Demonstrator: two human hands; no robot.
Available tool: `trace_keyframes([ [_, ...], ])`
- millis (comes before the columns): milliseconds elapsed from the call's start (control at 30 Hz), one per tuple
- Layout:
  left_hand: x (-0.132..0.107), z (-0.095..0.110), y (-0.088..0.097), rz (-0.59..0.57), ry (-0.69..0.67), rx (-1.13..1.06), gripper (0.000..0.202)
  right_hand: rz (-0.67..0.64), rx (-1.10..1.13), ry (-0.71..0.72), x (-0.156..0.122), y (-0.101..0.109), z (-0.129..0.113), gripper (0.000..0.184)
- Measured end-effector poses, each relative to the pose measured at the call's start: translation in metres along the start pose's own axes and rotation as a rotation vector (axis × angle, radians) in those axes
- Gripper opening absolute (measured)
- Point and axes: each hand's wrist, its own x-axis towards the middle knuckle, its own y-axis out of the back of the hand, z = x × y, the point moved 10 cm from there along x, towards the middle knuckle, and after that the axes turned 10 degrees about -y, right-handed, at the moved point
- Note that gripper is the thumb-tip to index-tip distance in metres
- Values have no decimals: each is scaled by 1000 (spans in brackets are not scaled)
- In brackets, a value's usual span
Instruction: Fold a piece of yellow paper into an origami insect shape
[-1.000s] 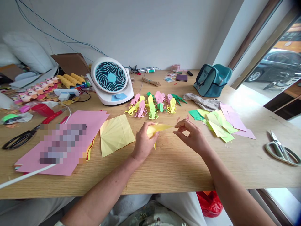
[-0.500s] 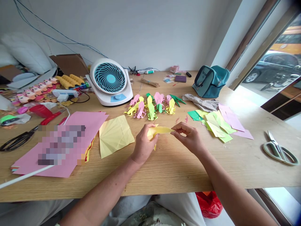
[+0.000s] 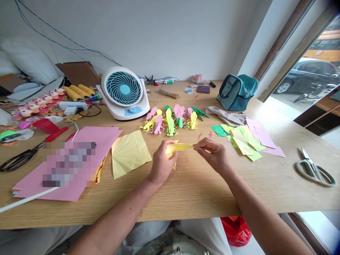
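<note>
Above the table's middle, my left hand (image 3: 165,158) is closed around a folded piece of yellow paper (image 3: 183,146). My right hand (image 3: 211,151) pinches the pointed right tip of that paper between thumb and forefinger. Part of the folded paper is hidden behind the left fingers and thumb. To the left lies a creased yellow paper square (image 3: 130,154), spread out on the table. Beyond my hands stands a cluster of folded paper figures (image 3: 170,120) in pink, yellow and green. Small pink paper scraps (image 3: 210,134) lie just past my right hand.
At left, pink paper sheets (image 3: 101,140) lie stacked near black-handled scissors (image 3: 18,161) and a white fan (image 3: 122,92). On the right are cut paper pieces (image 3: 245,141), a grey cloth (image 3: 225,115), a teal bag (image 3: 237,92) and pale-handled scissors (image 3: 315,168).
Both hands keep their grip on the folded yellow paper and have hardly moved. The whole view has shifted very slightly.
</note>
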Motion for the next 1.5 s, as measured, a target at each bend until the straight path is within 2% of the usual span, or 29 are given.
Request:
trace_keyframes([
  [167,-2,-8,-5,-4,61,-109,31,6,-110,92,-4,1,-15,9],
  [233,-3,-11,-9,-10,101,-200,31,16,-130,88,-5,1,-14,8],
  [400,-8,-11,-24,-46,209,-457,26,-41,-21,-18,-5,-10,4,36],
  [500,-11,-9,-31,-82,264,-536,28,-79,-35,30,-7,-20,-1,22],
  [600,-14,-10,-38,-112,345,-603,30,-54,-90,79,-9,-23,-10,12],
  [733,-19,-14,-47,-150,462,-691,33,-55,-130,77,-11,-29,-11,21],
  [833,-20,-14,-50,-170,485,-725,31,-81,-150,75,-12,-37,-7,29],
  [1167,-20,-7,-55,-225,455,-752,34,-32,-169,43,-12,-39,-1,20],
  [1333,-25,-11,-59,-230,501,-751,33,-44,-113,13,-12,-40,0,25],
  [1500,-24,-16,-53,-200,522,-726,31,-81,-126,157,-17,-43,-18,17],
])
